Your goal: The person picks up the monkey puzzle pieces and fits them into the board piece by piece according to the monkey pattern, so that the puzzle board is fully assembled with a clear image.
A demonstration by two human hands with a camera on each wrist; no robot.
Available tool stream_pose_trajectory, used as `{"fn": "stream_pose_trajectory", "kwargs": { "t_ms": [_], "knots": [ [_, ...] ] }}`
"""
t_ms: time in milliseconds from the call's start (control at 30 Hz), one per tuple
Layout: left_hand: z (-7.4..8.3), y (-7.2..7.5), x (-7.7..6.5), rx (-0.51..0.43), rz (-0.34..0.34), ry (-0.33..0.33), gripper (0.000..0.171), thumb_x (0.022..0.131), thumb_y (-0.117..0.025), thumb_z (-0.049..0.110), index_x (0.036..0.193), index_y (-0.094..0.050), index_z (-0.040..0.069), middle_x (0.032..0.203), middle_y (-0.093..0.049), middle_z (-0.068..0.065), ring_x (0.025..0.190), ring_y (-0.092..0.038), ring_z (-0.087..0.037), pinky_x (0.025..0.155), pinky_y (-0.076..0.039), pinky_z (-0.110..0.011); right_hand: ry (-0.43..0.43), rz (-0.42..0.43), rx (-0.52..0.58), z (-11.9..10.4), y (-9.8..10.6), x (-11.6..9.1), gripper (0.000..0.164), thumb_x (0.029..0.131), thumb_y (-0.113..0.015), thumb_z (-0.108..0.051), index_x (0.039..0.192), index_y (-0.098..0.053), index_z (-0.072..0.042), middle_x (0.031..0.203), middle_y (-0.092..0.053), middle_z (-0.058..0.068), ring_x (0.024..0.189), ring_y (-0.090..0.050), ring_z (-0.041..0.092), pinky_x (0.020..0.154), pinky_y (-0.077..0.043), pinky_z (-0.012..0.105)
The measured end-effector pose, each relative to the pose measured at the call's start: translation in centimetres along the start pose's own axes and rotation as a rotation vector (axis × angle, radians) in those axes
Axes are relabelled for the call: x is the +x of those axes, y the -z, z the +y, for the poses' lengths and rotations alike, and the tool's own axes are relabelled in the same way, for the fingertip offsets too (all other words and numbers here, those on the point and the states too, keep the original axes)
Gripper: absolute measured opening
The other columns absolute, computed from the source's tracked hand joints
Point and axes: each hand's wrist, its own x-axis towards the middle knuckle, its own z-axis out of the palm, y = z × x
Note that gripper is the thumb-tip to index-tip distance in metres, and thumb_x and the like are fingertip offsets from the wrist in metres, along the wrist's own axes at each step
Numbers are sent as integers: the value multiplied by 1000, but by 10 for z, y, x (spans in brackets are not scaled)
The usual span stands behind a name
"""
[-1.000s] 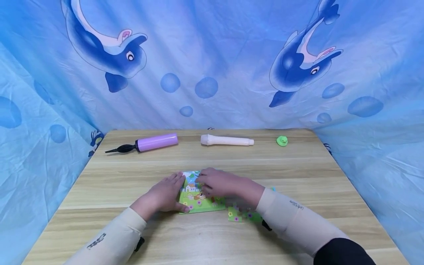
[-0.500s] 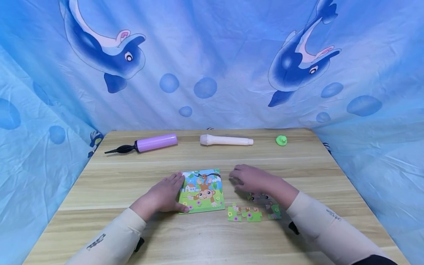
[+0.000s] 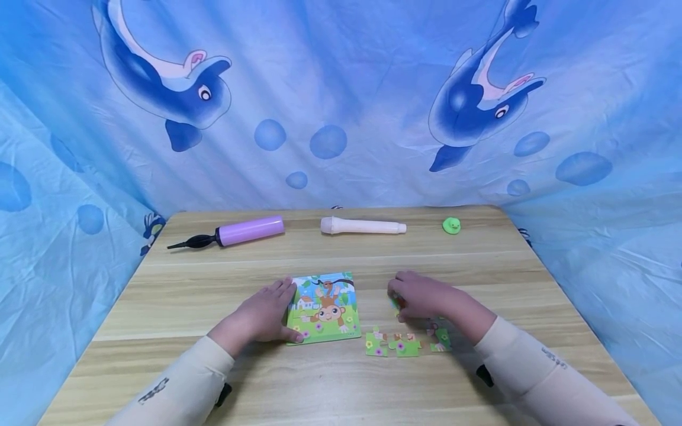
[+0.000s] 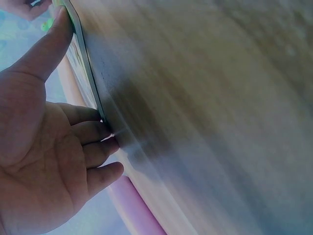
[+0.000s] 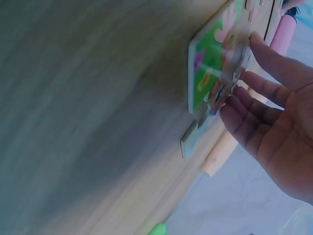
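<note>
My left hand (image 3: 263, 313) rests at the left edge of a square jigsaw puzzle (image 3: 326, 307) with a monkey picture. In the left wrist view, the thumb (image 4: 58, 29) lies at one corner and the fingertips touch the edge. To the right, my right hand (image 3: 423, 296) reaches down over loose puzzle pieces (image 3: 407, 346). Its fingers bend slightly at the pieces (image 5: 208, 68) in the right wrist view, with no clear grip. A colourful piece (image 3: 395, 303) shows partly beneath those fingers; the palm and forearm hide others.
Along the back of the wooden table (image 3: 319, 390) lie a purple hand pump (image 3: 250, 231), a white microphone-shaped stick (image 3: 362, 226) and a small green duck (image 3: 452, 225). A blue dolphin-printed curtain (image 3: 330, 89) encloses the back and sides.
My right hand has moved off the monkey puzzle to the right, onto the loose pieces, uncovering the picture. The left hand has stayed at the puzzle's left edge.
</note>
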Motion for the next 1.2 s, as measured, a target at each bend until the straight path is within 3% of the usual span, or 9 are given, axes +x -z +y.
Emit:
{"fn": "stream_pose_trajectory", "kwargs": {
  "t_ms": [200,367,867,1200],
  "knots": [
    [0,-1,0,1,0,-2,115,73,-75,65,152,-27,-3,161,-22,-22,148,-22,-40,120,-23,-54,9,23,14,-2,-2,7,40,78,-83,-30,110,-64,-16,96,-54,-4,88,-50,12,77,-49,31],
    [0,-1,0,-1,4,-6,115,73,-74,66,152,-27,-3,161,-22,-22,148,-22,-41,120,-23,-54,67,40,-7,-6,-1,13,33,82,-79,-32,109,-66,-18,92,-54,-4,83,-49,11,73,-47,29],
    [-1,-1,1,-3,3,-15,114,74,-74,66,153,-27,-2,161,-21,-22,148,-21,-40,120,-24,-55,148,142,-91,-23,2,28,31,82,-73,-43,100,-60,-21,94,-44,-8,81,-45,9,65,-43,24],
    [-1,1,0,-10,-3,-15,114,74,-74,64,152,-27,-3,161,-21,-22,148,-21,-41,119,-24,-55,238,166,-124,-61,8,50,26,86,-69,-39,98,-58,-19,96,-46,-7,82,-45,9,67,-45,22]
  ]
}}
